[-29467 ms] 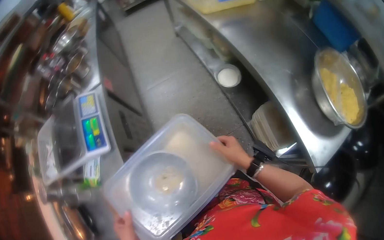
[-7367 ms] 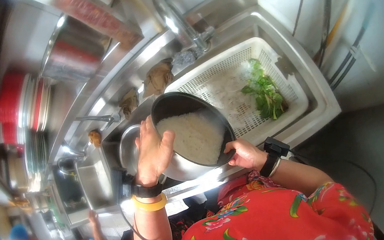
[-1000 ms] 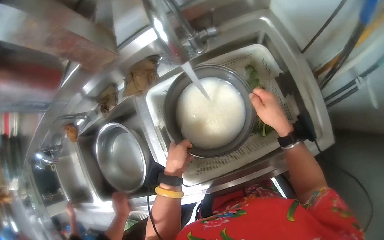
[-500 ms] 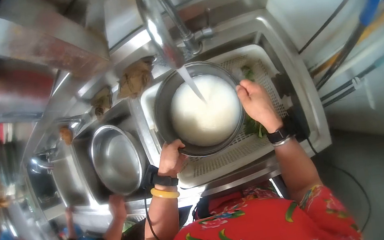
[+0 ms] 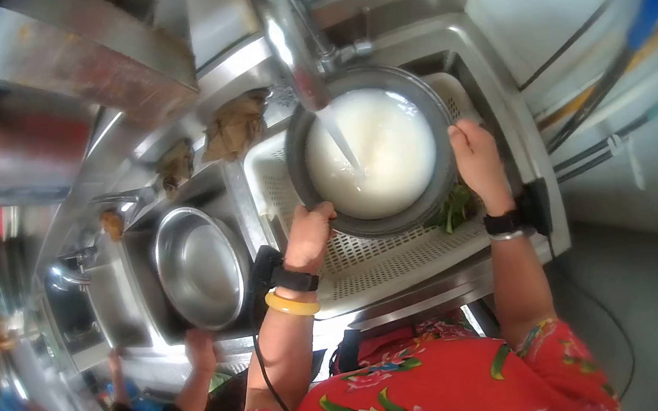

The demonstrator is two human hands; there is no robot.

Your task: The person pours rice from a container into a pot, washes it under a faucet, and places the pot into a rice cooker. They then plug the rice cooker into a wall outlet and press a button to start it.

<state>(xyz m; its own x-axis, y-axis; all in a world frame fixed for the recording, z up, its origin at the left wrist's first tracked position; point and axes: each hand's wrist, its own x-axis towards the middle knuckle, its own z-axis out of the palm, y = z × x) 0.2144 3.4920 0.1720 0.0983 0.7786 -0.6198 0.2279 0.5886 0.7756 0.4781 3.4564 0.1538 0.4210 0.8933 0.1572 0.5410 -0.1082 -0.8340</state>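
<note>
A round grey metal pot (image 5: pixel 429 212) holds cloudy white liquid (image 5: pixel 377 157); what lies beneath its surface is hidden. My left hand (image 5: pixel 309 233) is closed on the near left rim, thumb on top. On the right side, my right hand (image 5: pixel 481 163) grips the pot's edge, its fingers partly hidden. Water runs from the faucet (image 5: pixel 307 82) into the pot. Under the pot is a white perforated plastic basket (image 5: pixel 355 273), set in the steel sink. Green leaves (image 5: pixel 456 209) show in the basket beside the pot.
An empty steel basin (image 5: pixel 199 266) stands in the sink compartment to the left. Another person's hand (image 5: pixel 200 350) is at the counter edge near it. Brown cloths (image 5: pixel 235 126) lie on the back ledge. Hoses (image 5: pixel 617 98) hang along the right wall.
Both hands have moved the pot away from me and to the right, towards the faucet base. More of the basket's near side now shows. Water is still running into the liquid.
</note>
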